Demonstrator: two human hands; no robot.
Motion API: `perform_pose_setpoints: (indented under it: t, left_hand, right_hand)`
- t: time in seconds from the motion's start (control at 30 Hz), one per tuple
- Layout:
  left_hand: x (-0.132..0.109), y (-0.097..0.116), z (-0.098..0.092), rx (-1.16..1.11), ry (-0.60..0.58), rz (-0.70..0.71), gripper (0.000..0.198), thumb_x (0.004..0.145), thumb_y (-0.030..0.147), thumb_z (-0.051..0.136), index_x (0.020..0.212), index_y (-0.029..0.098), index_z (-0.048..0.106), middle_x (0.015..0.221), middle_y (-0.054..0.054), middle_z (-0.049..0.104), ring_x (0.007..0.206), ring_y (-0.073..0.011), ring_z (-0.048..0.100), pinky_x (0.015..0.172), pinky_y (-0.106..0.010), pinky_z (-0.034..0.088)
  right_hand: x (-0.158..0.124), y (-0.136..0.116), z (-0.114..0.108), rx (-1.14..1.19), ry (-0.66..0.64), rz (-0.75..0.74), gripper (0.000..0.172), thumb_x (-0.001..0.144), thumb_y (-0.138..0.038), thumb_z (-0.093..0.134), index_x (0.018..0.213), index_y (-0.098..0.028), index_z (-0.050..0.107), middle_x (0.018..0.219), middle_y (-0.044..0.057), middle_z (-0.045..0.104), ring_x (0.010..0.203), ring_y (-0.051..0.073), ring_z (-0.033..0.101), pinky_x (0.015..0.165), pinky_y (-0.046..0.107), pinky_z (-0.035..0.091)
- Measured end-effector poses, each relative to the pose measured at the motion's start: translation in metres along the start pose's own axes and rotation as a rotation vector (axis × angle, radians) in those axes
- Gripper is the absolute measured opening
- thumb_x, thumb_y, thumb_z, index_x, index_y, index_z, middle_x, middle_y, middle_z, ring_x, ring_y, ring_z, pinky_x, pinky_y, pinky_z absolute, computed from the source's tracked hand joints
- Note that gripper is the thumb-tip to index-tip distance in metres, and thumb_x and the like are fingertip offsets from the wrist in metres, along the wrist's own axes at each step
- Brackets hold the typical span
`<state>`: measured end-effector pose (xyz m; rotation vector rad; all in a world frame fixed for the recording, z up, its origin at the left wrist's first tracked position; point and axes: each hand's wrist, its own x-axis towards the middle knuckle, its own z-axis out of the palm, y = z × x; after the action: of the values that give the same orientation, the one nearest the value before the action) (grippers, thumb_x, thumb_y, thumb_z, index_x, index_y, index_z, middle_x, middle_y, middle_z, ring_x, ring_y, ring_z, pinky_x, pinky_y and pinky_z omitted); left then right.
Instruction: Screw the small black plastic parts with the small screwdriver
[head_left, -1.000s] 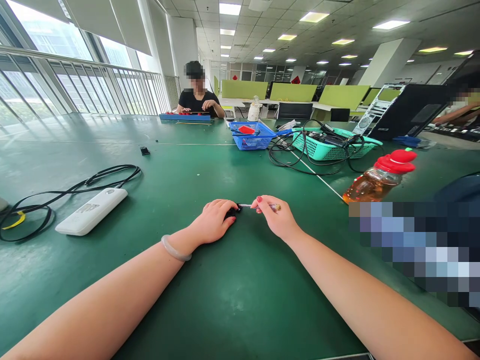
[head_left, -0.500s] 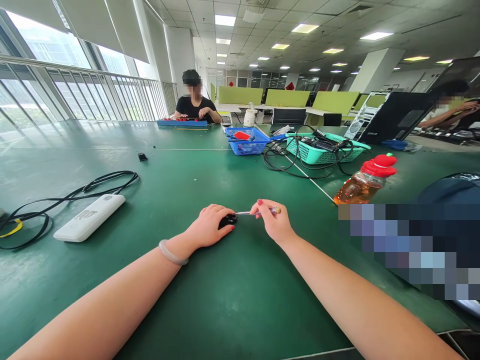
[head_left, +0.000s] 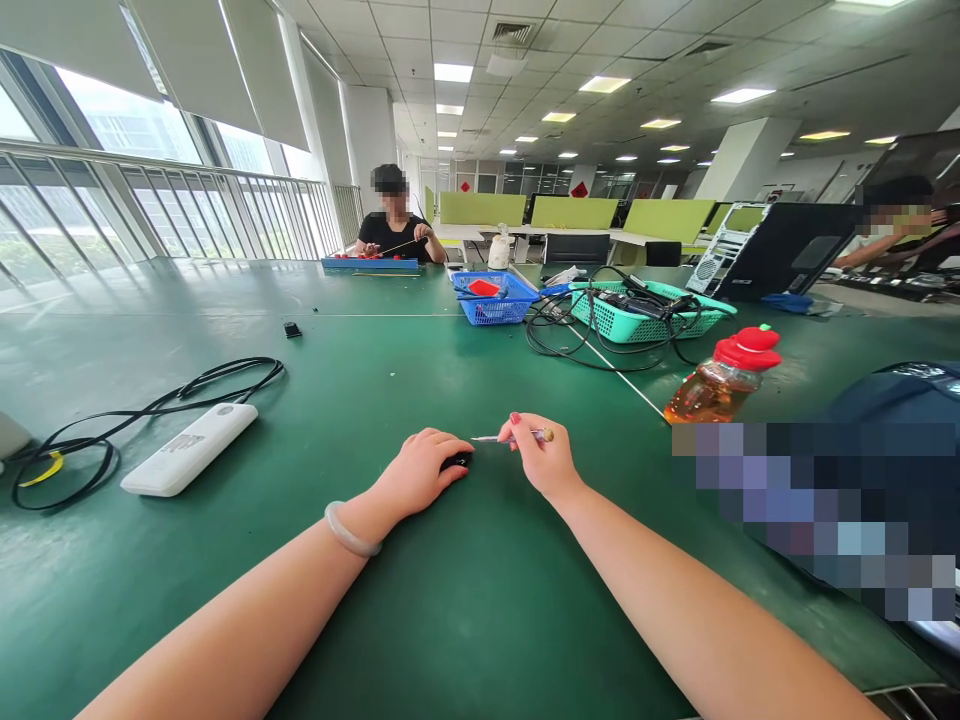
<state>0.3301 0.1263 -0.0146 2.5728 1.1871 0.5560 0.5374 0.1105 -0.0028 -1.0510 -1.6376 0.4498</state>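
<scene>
My left hand (head_left: 426,468) is curled over a small glossy black object (head_left: 456,461), pressing it to the green table (head_left: 465,610). Most of that object is hidden under the palm and fingers; its rounded shape resembles a computer mouse. In my right hand (head_left: 546,458) a slim screwdriver (head_left: 487,438) is pinched between thumb and fingers, its thin shaft pointing left. The shaft's tip is just above and right of the black object, with a small gap between them.
Left lie a white power bank (head_left: 191,450) and black cable (head_left: 161,405). Ahead are a blue basket (head_left: 495,311), a teal basket (head_left: 630,327) of cables and a small black piece (head_left: 292,330). A red-capped bottle (head_left: 712,390) stands right. A person (head_left: 394,230) sits across the table.
The screwdriver tip has come away from the black object, where it was at its edge. My view has tilted up slightly. The person opposite has raised a hand with a thin stick-like thing.
</scene>
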Motion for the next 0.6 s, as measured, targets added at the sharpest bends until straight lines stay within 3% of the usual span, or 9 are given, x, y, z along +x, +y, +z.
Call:
perform_pose_setpoints:
  t: [0.2,0.37,0.47,0.6]
  left_hand:
    - [-0.004,0.007,0.001,-0.003,0.058,-0.023,0.028,0.089,0.037,0.053,0.111,0.027,0.066,0.112,-0.005,0.069,0.106,-0.0237,0.057,0.098,-0.043,0.045]
    - [-0.012,0.013,-0.002,-0.025,0.048,-0.071,0.026,0.087,0.035,0.054,0.108,0.026,0.067,0.110,-0.004,0.070,0.106,-0.0241,0.058,0.097,-0.042,0.047]
    - [-0.033,0.016,-0.011,-0.041,0.022,-0.067,0.027,0.088,0.037,0.053,0.108,0.027,0.067,0.110,-0.004,0.070,0.106,-0.0235,0.058,0.097,-0.041,0.047]
    - [-0.085,0.010,-0.032,-0.001,-0.016,-0.080,0.030,0.089,0.043,0.050,0.109,0.028,0.067,0.109,-0.004,0.070,0.105,-0.0225,0.060,0.095,-0.038,0.050]
  right_hand:
    - [-0.004,-0.004,0.000,-0.060,-0.024,-0.102,0.047,0.094,-0.045,0.039,0.059,-0.022,0.061,0.057,0.001,0.058,0.063,0.016,0.058,0.064,0.029,0.045]
    - [-0.005,-0.006,-0.003,-0.056,-0.016,-0.102,0.046,0.094,-0.042,0.040,0.059,-0.022,0.061,0.057,0.001,0.059,0.062,0.016,0.058,0.064,0.029,0.044]
    - [-0.004,-0.006,-0.005,-0.053,0.002,-0.085,0.046,0.094,-0.042,0.040,0.058,-0.022,0.061,0.057,0.001,0.058,0.061,0.016,0.058,0.063,0.029,0.044]
    - [-0.003,-0.006,-0.006,-0.043,0.007,-0.074,0.046,0.094,-0.042,0.040,0.058,-0.022,0.061,0.057,0.001,0.058,0.061,0.015,0.059,0.063,0.028,0.043]
